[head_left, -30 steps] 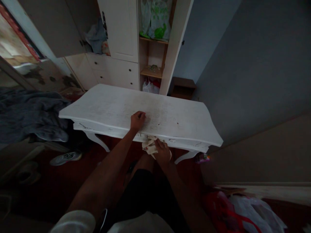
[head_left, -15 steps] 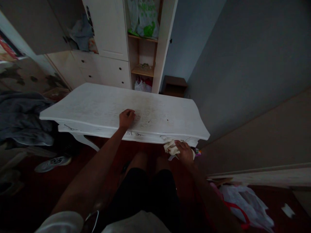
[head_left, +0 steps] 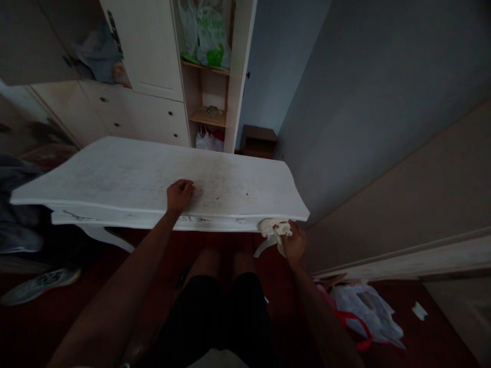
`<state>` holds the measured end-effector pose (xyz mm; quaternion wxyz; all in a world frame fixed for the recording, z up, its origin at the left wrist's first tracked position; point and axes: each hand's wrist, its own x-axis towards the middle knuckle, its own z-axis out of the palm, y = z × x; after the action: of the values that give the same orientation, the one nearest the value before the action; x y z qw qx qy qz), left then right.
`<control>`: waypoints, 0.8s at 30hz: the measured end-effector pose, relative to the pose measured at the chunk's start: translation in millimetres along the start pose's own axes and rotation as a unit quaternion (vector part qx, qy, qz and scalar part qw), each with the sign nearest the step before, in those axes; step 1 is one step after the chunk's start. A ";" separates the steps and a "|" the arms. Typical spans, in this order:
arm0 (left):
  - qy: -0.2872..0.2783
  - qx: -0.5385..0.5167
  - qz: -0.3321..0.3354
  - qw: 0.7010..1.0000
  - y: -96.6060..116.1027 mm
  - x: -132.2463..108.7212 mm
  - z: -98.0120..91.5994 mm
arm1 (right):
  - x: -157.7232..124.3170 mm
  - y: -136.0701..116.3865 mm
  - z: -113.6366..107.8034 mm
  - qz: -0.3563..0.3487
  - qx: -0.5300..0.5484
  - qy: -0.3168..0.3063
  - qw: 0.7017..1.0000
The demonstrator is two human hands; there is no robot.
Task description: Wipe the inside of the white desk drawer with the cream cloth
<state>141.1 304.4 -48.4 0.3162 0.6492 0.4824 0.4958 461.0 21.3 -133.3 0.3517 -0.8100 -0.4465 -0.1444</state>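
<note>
I see right hand [head_left: 295, 242] gripping cloth [head_left: 271, 227] by near right edge of tabletop [head_left: 264, 176]; left hand [head_left: 179, 195] curled on top. Wiping, I judge; next calls for firm pressure.

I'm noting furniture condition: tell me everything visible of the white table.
The white table looks like painted wood. Its curved-edged top has greyish-brown smudging around the middle and two dark specks near the front; the front panel carries darkened ornament. It stands upright on curved legs, two of them visible, on a dark red floor. The left hand appears to rest on top; the right hand holds a cream cloth against the front's right end.
</note>
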 end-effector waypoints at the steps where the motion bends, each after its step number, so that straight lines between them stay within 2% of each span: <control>1: -0.002 0.004 0.002 1.000 0.1 -0.3 -0.3 | 0.3 -7.8 4.1 0.016 0.007 0.010 1.000; 3: -0.002 0.014 0.005 1.000 0.1 -0.9 -0.7 | -2.4 -25.3 12.1 0.025 0.025 0.009 0.999; 4: -0.004 0.019 0.008 1.000 0.0 -1.0 -0.8 | -5.5 -34.2 15.6 0.007 0.036 -0.010 0.999; 7: -0.013 0.014 0.015 1.000 -1.2 -1.4 -0.7 | -17.6 -57.6 21.8 -0.087 0.078 -0.118 0.986; 9: -0.013 -0.003 0.011 1.000 -2.5 -1.7 -0.3 | -21.6 -69.2 20.2 -0.113 0.106 -0.158 0.975; 11: -0.005 -0.017 0.009 1.000 -3.6 -2.0 0.1 | -16.7 -77.5 11.8 -0.106 0.147 -0.158 0.971; 14: 0.011 -0.033 0.013 0.999 -4.1 -2.4 0.2 | 10.1 -87.8 -14.4 -0.066 0.228 -0.128 0.963; 19: 0.013 -0.044 -0.003 0.999 -4.4 -1.9 0.7 | 83.1 -115.0 -62.3 -0.007 0.293 -0.059 0.954; 21: 0.008 -0.043 -0.010 0.999 -5.2 -1.7 1.0 | 110.7 -127.6 -64.6 -0.054 0.278 -0.021 0.959; 24: -0.002 -0.043 -0.003 0.999 -6.0 -1.8 0.9 | 139.8 -141.4 -40.1 -0.140 0.230 -0.002 0.963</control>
<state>140.1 304.7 -54.6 0.3466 0.6339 0.4622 0.5142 425.9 130.2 34.1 0.5042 -0.6365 -0.5775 -0.0838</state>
